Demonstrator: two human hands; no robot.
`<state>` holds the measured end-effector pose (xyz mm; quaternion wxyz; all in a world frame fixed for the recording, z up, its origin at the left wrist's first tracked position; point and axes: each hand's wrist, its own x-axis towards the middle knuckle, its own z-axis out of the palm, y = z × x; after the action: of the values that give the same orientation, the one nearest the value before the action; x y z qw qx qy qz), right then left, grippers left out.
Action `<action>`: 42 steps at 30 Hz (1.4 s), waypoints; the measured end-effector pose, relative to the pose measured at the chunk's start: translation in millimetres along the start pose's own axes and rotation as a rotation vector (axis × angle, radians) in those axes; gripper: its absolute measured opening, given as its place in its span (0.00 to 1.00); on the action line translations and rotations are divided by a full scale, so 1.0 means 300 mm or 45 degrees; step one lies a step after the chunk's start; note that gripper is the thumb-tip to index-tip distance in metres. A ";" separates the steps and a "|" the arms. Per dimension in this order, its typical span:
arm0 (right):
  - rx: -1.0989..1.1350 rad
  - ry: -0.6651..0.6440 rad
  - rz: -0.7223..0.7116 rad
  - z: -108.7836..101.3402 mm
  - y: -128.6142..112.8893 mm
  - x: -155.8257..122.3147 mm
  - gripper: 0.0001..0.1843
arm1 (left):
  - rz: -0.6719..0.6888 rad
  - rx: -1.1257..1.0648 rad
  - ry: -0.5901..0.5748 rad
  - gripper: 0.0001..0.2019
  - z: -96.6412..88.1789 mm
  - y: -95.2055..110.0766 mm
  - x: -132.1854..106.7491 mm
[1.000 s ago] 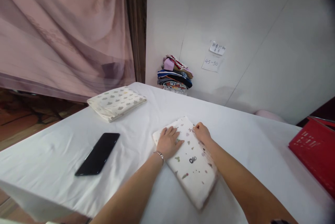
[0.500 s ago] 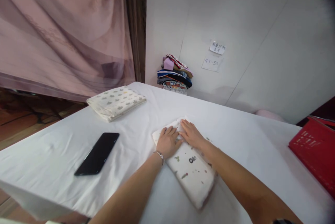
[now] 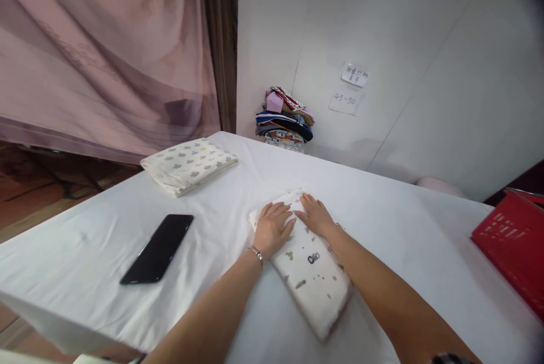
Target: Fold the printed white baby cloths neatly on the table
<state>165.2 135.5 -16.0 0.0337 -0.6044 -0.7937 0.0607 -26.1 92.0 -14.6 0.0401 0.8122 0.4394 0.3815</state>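
Folded cloth (image 3: 308, 270) lies under both flat hands.

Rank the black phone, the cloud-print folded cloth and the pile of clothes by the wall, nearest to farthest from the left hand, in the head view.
From the left hand:
1. Black phone, to its left.
2. Cloud-print folded cloth, far left.
3. Pile of clothes, at the wall.

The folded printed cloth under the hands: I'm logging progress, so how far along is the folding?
Done: one folded cloth with grey prints lies set aside at the table's far left. In hand: the left hand and right hand press flat, side by side, on the far end of the folded printed cloth, already a compact rectangle. Left: it lies mid-table, not yet beside the first. A black phone lies apart.
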 end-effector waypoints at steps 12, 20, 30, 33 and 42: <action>0.003 0.070 -0.110 -0.025 -0.034 0.031 0.37 | -0.047 0.195 -0.295 0.21 0.026 -0.009 -0.009; 0.026 0.018 -0.060 0.007 -0.010 0.048 0.38 | -0.065 0.190 -0.307 0.20 0.026 -0.007 -0.005; 0.155 -0.078 -0.021 -0.034 0.007 0.041 0.33 | -0.057 0.190 -0.286 0.20 0.030 -0.013 -0.007; 0.197 -0.066 0.026 -0.055 0.050 -0.021 0.31 | -0.066 0.183 -0.307 0.19 0.027 -0.012 -0.005; 0.292 -0.043 0.324 -0.052 0.185 -0.310 0.32 | -0.118 0.019 -0.174 0.15 0.026 -0.027 0.001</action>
<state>245.1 61.5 -6.4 0.0811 -0.6911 -0.6990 0.1649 -26.5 99.3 -23.3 0.0816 0.8155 0.4757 0.3195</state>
